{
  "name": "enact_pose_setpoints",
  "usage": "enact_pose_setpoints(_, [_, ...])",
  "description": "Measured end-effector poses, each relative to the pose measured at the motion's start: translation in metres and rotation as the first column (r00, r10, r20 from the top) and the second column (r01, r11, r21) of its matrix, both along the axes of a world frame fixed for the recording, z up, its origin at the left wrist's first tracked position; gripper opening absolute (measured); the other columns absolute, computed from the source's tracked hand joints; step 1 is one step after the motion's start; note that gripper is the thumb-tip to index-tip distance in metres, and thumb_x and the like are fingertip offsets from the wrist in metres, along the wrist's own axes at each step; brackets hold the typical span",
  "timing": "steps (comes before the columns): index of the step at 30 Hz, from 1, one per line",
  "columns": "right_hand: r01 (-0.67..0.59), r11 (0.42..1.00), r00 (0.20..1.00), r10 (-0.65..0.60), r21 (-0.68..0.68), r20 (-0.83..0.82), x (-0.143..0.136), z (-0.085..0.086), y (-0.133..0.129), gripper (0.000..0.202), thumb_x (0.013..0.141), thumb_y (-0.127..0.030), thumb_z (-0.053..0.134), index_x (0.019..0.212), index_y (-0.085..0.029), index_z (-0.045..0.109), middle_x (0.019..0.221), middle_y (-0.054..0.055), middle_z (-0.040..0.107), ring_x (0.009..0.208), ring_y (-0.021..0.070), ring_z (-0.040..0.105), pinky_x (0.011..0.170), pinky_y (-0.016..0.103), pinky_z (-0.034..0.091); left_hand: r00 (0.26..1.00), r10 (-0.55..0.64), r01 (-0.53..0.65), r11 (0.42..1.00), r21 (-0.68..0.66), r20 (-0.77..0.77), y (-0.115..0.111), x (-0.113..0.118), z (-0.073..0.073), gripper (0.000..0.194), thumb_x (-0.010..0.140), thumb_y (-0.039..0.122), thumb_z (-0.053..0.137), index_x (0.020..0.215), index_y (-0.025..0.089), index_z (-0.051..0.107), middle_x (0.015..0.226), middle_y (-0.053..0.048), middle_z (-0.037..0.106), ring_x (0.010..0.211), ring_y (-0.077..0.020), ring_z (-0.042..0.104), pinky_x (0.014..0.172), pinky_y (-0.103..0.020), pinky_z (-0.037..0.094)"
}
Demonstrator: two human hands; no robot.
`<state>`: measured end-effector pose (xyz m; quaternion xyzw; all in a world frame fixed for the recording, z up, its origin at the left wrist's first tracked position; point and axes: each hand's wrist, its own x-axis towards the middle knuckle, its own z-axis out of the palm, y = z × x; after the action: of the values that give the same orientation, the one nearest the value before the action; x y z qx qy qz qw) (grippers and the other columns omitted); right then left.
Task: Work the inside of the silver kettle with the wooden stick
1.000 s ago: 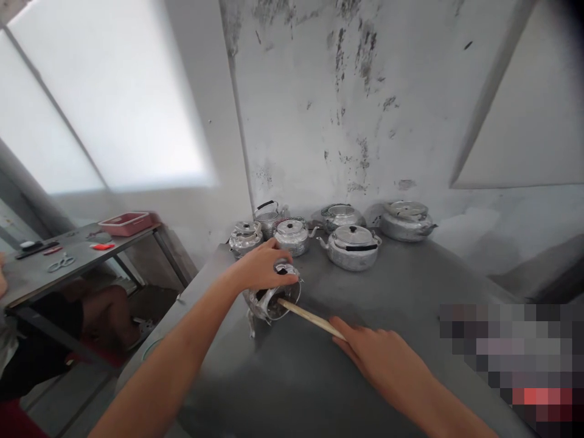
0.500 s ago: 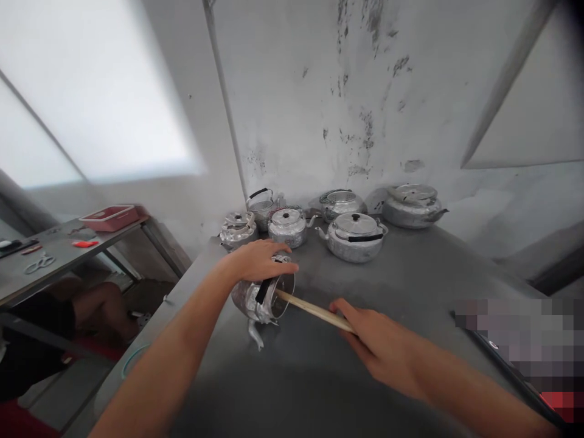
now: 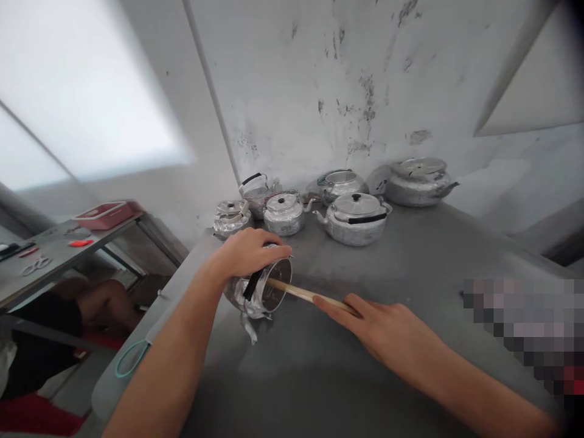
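A dented silver metal kettle (image 3: 237,293) with a black handle grip lies tipped on its side, its round mouth facing right and its spout pointing down toward me. My left hand (image 3: 250,252) is wrapped over its upper side and holds it. In my right hand (image 3: 365,316) is a pale wooden stick (image 3: 303,293), gripped near its outer end. The far end of the stick reaches into the kettle's mouth, so whatever is at its tip is hidden.
Several more metal kettles stand along the wall on the grey table (image 3: 347,377), the nearest a lidded kettle (image 3: 358,222). A teal loop (image 3: 132,359) hangs at the left edge. On a side table are a pink basket (image 3: 104,216) and scissors (image 3: 36,265); a person's leg (image 3: 107,304) shows below.
My right hand has shifted its hold, with the index finger now stretched along the stick. The stick lies a little flatter and still enters the kettle. The view has shifted slightly.
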<state>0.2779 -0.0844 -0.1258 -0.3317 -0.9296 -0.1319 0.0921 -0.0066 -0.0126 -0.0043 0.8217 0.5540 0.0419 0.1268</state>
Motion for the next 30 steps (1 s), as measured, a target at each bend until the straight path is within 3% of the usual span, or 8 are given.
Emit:
enact_pose_setpoints(5, [0.022, 0.999, 1.000, -0.022, 0.028, -0.002, -0.005, -0.004, -0.004, 0.091, 0.079, 0.006, 0.050, 0.160, -0.027, 0.026, 0.092, -0.002, 0.063, 0.059, 0.0176, 0.069, 0.047, 0.030, 0.040, 0.998, -0.022, 0.024, 0.999, -0.032, 0.066, -0.003, -0.005, 0.001, 0.054, 0.097, 0.064, 0.042, 0.119, 0.030, 0.076, 0.131, 0.003, 0.071, 0.116, -0.0265, 0.064, 0.103, -0.031, 0.042])
enact_pose_setpoints(9, [0.045, 0.999, 0.999, -0.045, 0.022, -0.018, -0.006, -0.008, -0.004, 0.091, 0.081, 0.004, 0.052, 0.161, -0.028, 0.023, 0.092, -0.003, 0.064, 0.056, 0.0175, 0.069, 0.047, 0.031, 0.047, 0.999, -0.035, 0.036, 0.997, -0.068, 0.016, 0.001, -0.002, 0.003, 0.051, 0.095, 0.066, 0.044, 0.120, 0.035, 0.075, 0.133, 0.004, 0.070, 0.119, -0.0278, 0.063, 0.104, -0.033, 0.041])
enact_pose_setpoints(16, [0.052, 0.999, 0.998, -0.052, 0.009, -0.033, -0.009, -0.011, -0.009, 0.089, 0.082, 0.002, 0.054, 0.161, -0.025, 0.023, 0.092, -0.003, 0.064, 0.056, 0.0171, 0.069, 0.047, 0.031, 0.052, 1.000, -0.016, 0.015, 0.994, -0.108, -0.009, 0.007, 0.000, 0.004, 0.074, 0.089, 0.084, 0.035, 0.125, 0.032, 0.074, 0.134, -0.002, 0.070, 0.116, -0.0313, 0.065, 0.099, -0.036, 0.044])
enact_pose_setpoints(24, [-0.034, 0.969, 0.999, 0.023, 0.246, 0.047, -0.018, -0.012, -0.020, 0.077, 0.081, 0.003, 0.046, 0.155, -0.015, 0.036, 0.084, 0.000, 0.060, 0.057, 0.0189, 0.068, 0.040, 0.031, 0.042, 0.982, -0.175, 0.181, 0.980, -0.085, 0.068, 0.010, -0.006, 0.000, 0.052, 0.092, 0.068, 0.050, 0.115, 0.032, 0.079, 0.127, 0.005, 0.073, 0.113, -0.0250, 0.066, 0.094, -0.029, 0.046])
enact_pose_setpoints(30, [-0.087, 0.930, 0.996, 0.070, 0.358, 0.060, -0.018, -0.010, -0.021, 0.061, 0.090, 0.004, 0.035, 0.149, -0.010, 0.043, 0.078, -0.001, 0.059, 0.056, 0.0151, 0.066, 0.043, 0.030, 0.039, 0.980, -0.183, 0.190, 0.978, -0.086, 0.076, 0.012, -0.010, -0.001, 0.055, 0.088, 0.072, 0.050, 0.115, 0.033, 0.079, 0.129, 0.004, 0.073, 0.112, -0.0262, 0.065, 0.095, -0.031, 0.046])
